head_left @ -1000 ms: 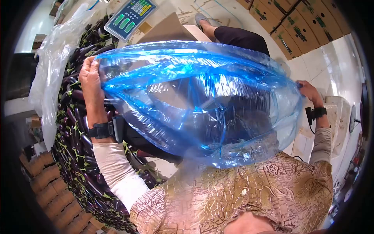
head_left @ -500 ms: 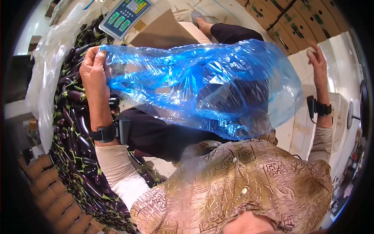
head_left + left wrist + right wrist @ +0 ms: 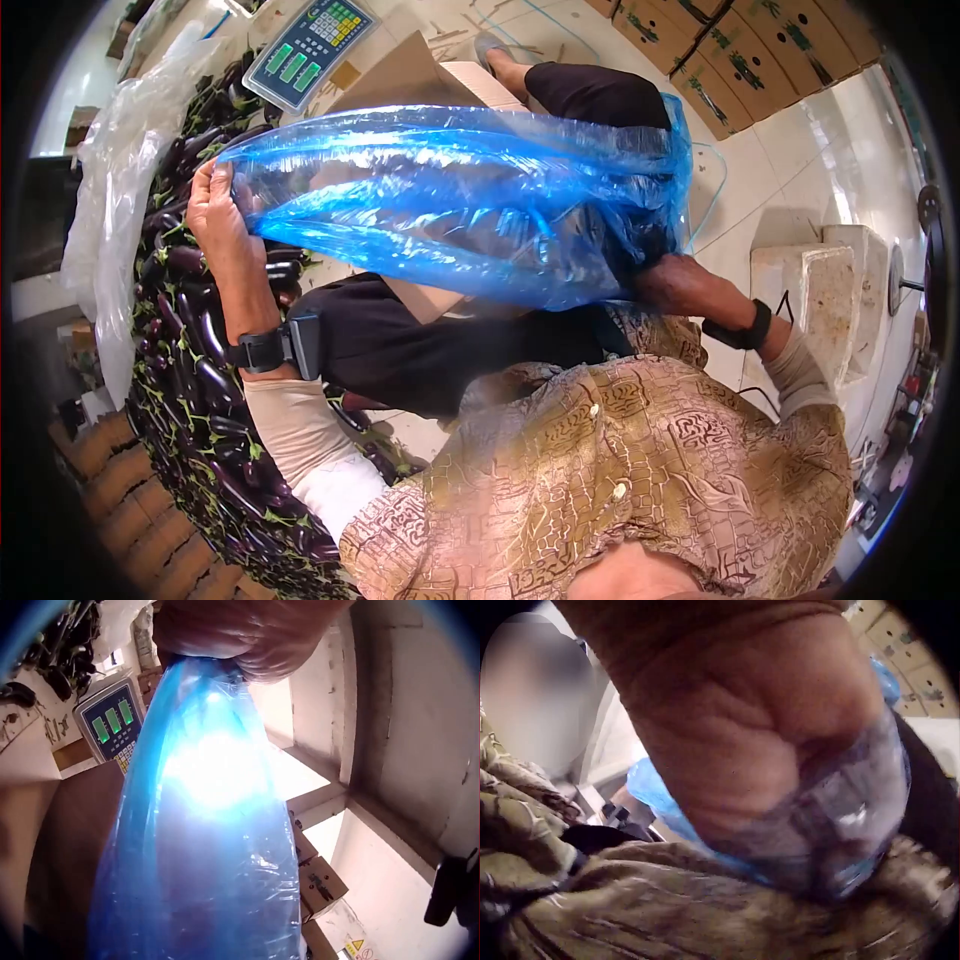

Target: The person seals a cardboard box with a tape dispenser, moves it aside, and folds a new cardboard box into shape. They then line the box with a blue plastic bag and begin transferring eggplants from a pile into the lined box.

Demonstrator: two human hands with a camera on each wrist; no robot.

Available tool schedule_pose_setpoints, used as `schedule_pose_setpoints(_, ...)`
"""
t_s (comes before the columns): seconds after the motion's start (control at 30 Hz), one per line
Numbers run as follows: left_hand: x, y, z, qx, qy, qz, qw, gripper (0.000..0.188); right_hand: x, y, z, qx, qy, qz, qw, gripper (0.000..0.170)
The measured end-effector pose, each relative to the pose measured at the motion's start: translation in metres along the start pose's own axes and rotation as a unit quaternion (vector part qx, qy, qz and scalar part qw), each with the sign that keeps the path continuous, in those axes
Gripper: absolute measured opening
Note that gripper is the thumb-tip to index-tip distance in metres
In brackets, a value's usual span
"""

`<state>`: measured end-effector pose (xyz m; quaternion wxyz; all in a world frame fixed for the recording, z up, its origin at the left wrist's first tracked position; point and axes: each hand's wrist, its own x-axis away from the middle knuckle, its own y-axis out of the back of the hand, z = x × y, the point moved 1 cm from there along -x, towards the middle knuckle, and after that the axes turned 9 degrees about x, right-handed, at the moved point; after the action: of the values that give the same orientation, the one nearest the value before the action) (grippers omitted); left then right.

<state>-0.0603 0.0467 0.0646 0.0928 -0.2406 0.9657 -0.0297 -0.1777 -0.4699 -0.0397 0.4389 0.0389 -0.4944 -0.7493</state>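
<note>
A translucent blue plastic bag (image 3: 430, 200) stretches across the lap in the head view. My left hand (image 3: 225, 220) pinches its left end between thumb and fingers; in the left wrist view the bag (image 3: 217, 847) extends downward from that hand (image 3: 251, 634). At the bag's lower right end is my right hand (image 3: 690, 287), its fingers hidden by plastic and dark cloth. The right wrist view shows this hand (image 3: 742, 720) large, with thin plastic over its far part; how the fingers lie is unclear.
Eggplants (image 3: 205, 400) are heaped at the left beside clear plastic sheeting (image 3: 115, 220). A scale display (image 3: 310, 50) and an open cardboard box (image 3: 390, 80) lie beyond the bag. Printed cartons (image 3: 745, 60) stand at upper right, pale foam boxes (image 3: 800, 290) at right.
My right hand left the bag's right end, rose away from it, then came down and inward to its lower right. The bag's right end has moved left; my left hand keeps its pinch.
</note>
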Motion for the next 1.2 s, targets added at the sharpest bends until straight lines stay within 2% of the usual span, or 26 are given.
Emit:
schedule_pose_setpoints(0.03,-0.003,0.006,0.003,-0.017,-0.001,0.008,1.0,0.011,-0.001,-0.006,0.006,0.001,0.001,0.003,1.0,0.014)
schedule_pose_setpoints(0.1,-0.011,0.018,0.009,-0.044,0.004,0.026,0.999,0.008,-0.011,-0.019,0.028,0.042,0.049,-0.116,0.991,0.018)
schedule_pose_setpoints(0.13,-0.021,0.035,0.017,-0.082,0.032,0.034,0.996,0.008,-0.023,-0.03,0.038,0.133,0.055,0.011,0.99,0.019)
schedule_pose_setpoints(0.17,-0.033,0.05,0.028,-0.115,0.035,0.033,0.992,0.009,-0.023,-0.013,0.051,0.194,0.174,-0.058,0.964,0.024)
schedule_pose_setpoints(0.23,-0.049,0.078,0.043,-0.155,0.039,0.022,0.987,0.011,-0.075,-0.064,0.022,0.193,0.182,-0.076,0.961,0.022)
schedule_pose_setpoints(0.27,-0.055,0.09,0.045,-0.265,0.027,0.03,0.963,0.013,-0.095,-0.078,0.006,0.189,0.19,-0.075,0.961,0.022)
schedule_pose_setpoints(0.3,-0.06,0.102,0.045,-0.371,0.015,0.037,0.928,0.016,-0.113,-0.086,-0.01,0.196,0.25,-0.177,0.932,0.018)
schedule_pose_setpoints(0.33,-0.062,0.114,0.047,-0.375,0.016,0.032,0.927,0.016,-0.125,-0.098,-0.022,0.2,0.305,-0.277,0.889,0.014)
schedule_pose_setpoints(0.37,-0.064,0.124,0.049,-0.417,0.012,0.026,0.908,0.017,-0.136,-0.122,-0.033,0.198,0.309,-0.275,0.888,0.014)
schedule_pose_setpoints(0.4,-0.063,0.133,0.053,-0.459,0.009,0.019,0.888,0.019,-0.149,-0.15,-0.045,0.249,0.285,-0.116,0.918,0.017)
schedule_pose_setpoints(0.43,-0.06,0.139,0.058,-0.512,-0.012,0.02,0.858,0.02,-0.159,-0.163,-0.052,0.298,0.255,0.046,0.919,0.021)
schedule_pose_setpoints(0.47,-0.047,0.127,0.054,-0.556,-0.03,0.026,0.83,0.021,-0.159,-0.139,-0.035,0.3,0.263,0.049,0.916,0.021)
schedule_pose_setpoints(0.5,-0.041,0.125,0.058,-0.541,-0.032,0.057,0.839,0.02,-0.15,-0.091,0.0,0.241,0.208,0.17,0.933,0.028)
schedule_pose_setpoints(0.53,-0.039,0.124,0.062,-0.525,-0.033,0.09,0.845,0.02,-0.146,-0.068,0.022,0.178,0.147,0.288,0.929,0.035)
schedule_pose_setpoints(0.57,-0.035,0.12,0.062,-0.484,-0.005,0.086,0.871,0.017,-0.138,-0.07,0.02,0.146,0.235,0.103,0.955,0.043)
schedule_pose_setpoints(0.6,-0.031,0.117,0.06,-0.458,0.007,0.063,0.887,0.016,-0.123,-0.071,0.012,0.106,0.31,-0.087,0.941,0.05)
schedule_pose_setpoints(0.67,-0.037,0.127,0.071,-0.344,0.045,0.032,0.937,0.016,-0.081,-0.025,0.016,0.084,0.333,-0.069,0.936,0.033)
schedule_pose_setpoints(0.7,-0.035,0.123,0.072,-0.257,0.039,0.016,0.966,0.015,-0.074,0.007,0.031,0.052,0.249,0.067,0.965,0.033)
schedule_pose_setpoints(0.73,-0.032,0.116,0.071,-0.168,0.031,-0.001,0.985,0.015,-0.066,0.04,0.045,0.019,0.157,0.2,0.967,0.033)
schedule_pose_setpoints(0.8,-0.031,0.108,0.067,-0.07,0.048,-0.016,0.996,0.014,-0.056,0.106,0.056,-0.162,0.218,0.155,0.95,0.028)
schedule_pose_setpoints(0.87,-0.025,0.086,0.047,-0.041,0.061,-0.003,0.997,0.015,-0.056,0.153,0.065,-0.267,0.162,0.089,0.946,0.022)
schedule_pose_setpoints(0.93,-0.019,0.065,0.03,-0.043,0.05,0.006,0.998,0.015,-0.082,0.173,0.063,-0.268,0.111,-0.028,0.957,0.025)
schedule_pose_setpoints(1.0,-0.014,0.053,0.013,-0.044,0.038,0.013,0.998,0.015,-0.125,0.178,0.071,-0.172,0.046,-0.07,0.981,0.037)
schedule_pose_setpoints(1.07,-0.009,0.047,-0.004,-0.046,0.036,0.026,0.998,0.014,-0.177,0.158,0.066,-0.073,0.07,-0.135,0.986,0.053)
schedule_pose_setpoints(1.13,-0.004,0.037,-0.016,-0.022,0.018,-0.007,1.0,0.015,-0.239,0.119,0.045,0.001,0.159,-0.21,0.965,0.063)
schedule_pose_setpoints(1.2,0.002,0.037,-0.029,-0.067,0.007,-0.018,0.998,0.015,-0.274,0.106,0.045,0.05,0.19,-0.148,0.969,0.053)
